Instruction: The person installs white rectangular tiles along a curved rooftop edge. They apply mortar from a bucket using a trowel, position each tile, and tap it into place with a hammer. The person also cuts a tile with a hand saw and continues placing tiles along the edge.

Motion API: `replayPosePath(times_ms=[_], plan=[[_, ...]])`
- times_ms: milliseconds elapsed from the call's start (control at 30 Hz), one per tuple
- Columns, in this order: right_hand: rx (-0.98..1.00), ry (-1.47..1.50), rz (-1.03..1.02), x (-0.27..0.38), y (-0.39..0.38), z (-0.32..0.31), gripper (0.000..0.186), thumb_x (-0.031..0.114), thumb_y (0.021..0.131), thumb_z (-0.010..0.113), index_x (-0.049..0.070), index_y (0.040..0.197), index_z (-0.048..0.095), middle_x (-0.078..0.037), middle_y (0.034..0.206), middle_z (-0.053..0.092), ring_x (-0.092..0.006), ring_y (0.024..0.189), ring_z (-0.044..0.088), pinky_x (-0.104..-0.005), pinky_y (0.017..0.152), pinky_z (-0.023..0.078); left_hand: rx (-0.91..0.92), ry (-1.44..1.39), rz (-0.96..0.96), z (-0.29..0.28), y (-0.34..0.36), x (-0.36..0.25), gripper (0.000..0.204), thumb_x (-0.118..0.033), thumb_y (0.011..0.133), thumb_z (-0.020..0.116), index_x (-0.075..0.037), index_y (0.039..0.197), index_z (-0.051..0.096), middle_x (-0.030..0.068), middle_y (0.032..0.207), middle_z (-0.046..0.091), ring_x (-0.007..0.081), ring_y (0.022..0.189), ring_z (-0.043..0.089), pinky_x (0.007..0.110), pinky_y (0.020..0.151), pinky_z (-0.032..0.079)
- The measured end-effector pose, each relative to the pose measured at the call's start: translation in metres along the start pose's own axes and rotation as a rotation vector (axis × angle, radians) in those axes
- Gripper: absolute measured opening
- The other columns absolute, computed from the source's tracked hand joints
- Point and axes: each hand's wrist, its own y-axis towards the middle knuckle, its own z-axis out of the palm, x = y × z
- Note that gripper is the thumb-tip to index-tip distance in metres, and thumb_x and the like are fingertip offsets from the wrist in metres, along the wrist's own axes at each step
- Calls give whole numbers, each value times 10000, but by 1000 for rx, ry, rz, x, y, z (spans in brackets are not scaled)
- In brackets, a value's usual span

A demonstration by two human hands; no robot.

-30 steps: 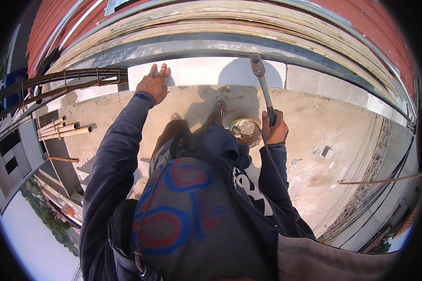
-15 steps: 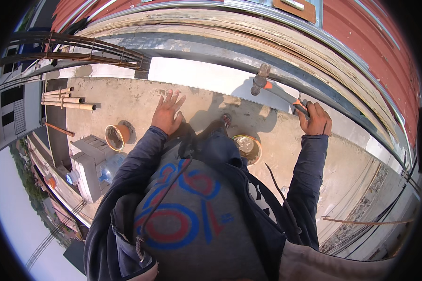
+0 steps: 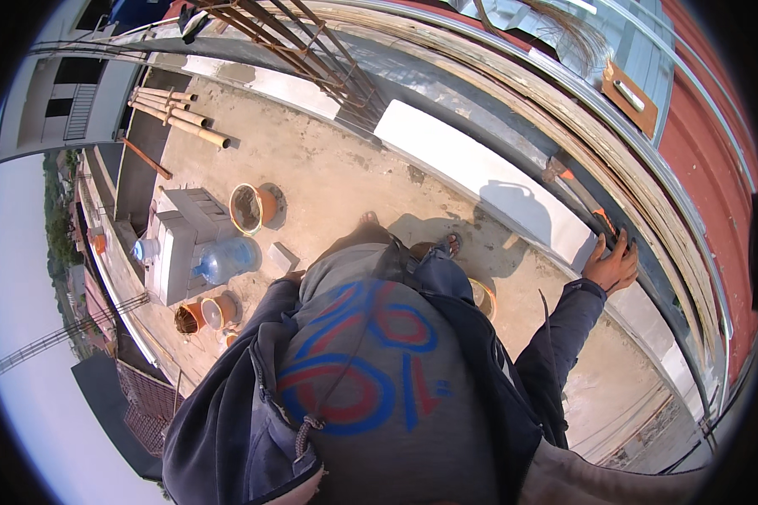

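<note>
A hammer (image 3: pixel 583 192) with an orange and black handle lies along the dark ledge behind the white block wall, its head pointing away from me. My right hand (image 3: pixel 612 264) is at the near end of that handle, with the fingers bent around it. Low beside my left hip, only a small part of my left hand (image 3: pixel 293 276) shows past the sleeve; its fingers are hidden. Closest to it on the floor is a small pale block (image 3: pixel 284 256). The long white block (image 3: pixel 446 156) forms the low wall's top in front of me.
Left stand a bucket of mortar (image 3: pixel 246 209), stacked grey blocks (image 3: pixel 173 252), a clear water jug (image 3: pixel 227 259) and smaller buckets (image 3: pixel 219 311). Bamboo poles (image 3: pixel 181 118) lie farther off. Rebar (image 3: pixel 312 50) rises at the wall; planks (image 3: pixel 514 76) run behind it. Another bucket (image 3: pixel 483 296) is near my right leg.
My view has turned left, and my body has shifted. The hammer has come down onto the ledge with my right hand at its handle. My left hand has dropped back to my side.
</note>
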Motion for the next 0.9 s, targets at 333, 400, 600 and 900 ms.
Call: replayPosePath(times_ms=[333,400,600,900], plan=[[18,485,-106,163,-76,-98,312,174,962,729,82,1259,713,-197,1330,639,-396,1236,594,-498,1040,478,46,-218,263,-62,127,-49,488,-358,979,705,-124,1408,680,171,1319,722,306,1222,672,413,1059,520],[136,628,-238,228,-103,-109,278,140,956,723,66,1224,720,-193,1219,683,-389,1125,653,-458,961,529,34,-274,310,-80,162,-34,473,-345,983,707,-121,1399,687,164,1304,730,301,1204,678,413,1046,525],[626,776,41,376,-275,-85,287,208,948,744,75,1200,718,-165,998,738,-343,855,736,-417,795,581,-7,-275,441,-172,301,71,425,-307,994,712,-112,1372,708,145,1260,755,286,1150,696,413,1006,542],[1504,385,594,331,-570,-73,387,285,851,845,121,1191,758,-162,1135,783,-279,1052,755,-406,953,575,-56,-535,226,-334,410,148,509,-252,964,771,-109,1438,656,162,1163,772,239,982,735,385,790,599]])
